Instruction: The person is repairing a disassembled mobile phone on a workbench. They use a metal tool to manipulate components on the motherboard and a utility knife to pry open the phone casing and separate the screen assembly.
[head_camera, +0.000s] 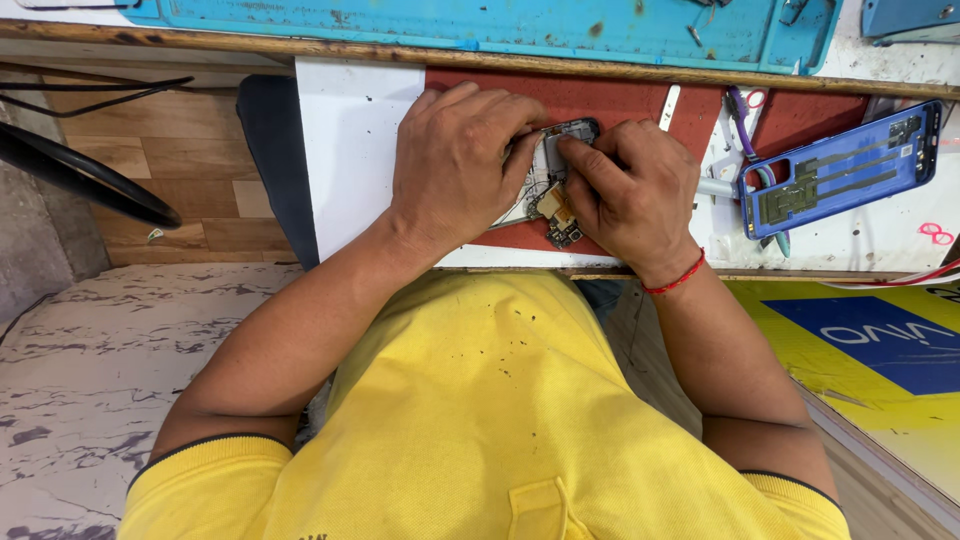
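Head view: both hands (455, 165) (630, 190) grip opened phone (553, 185), long axis near-far.

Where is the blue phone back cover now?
In the head view, the blue phone back cover lies inner side up on the bench, beyond the right hand.

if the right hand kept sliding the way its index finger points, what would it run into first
Most likely the left hand: the right hand points up and left across the opened phone it already presses, and the left fingers wrap that phone's far side. Depth is unclear.
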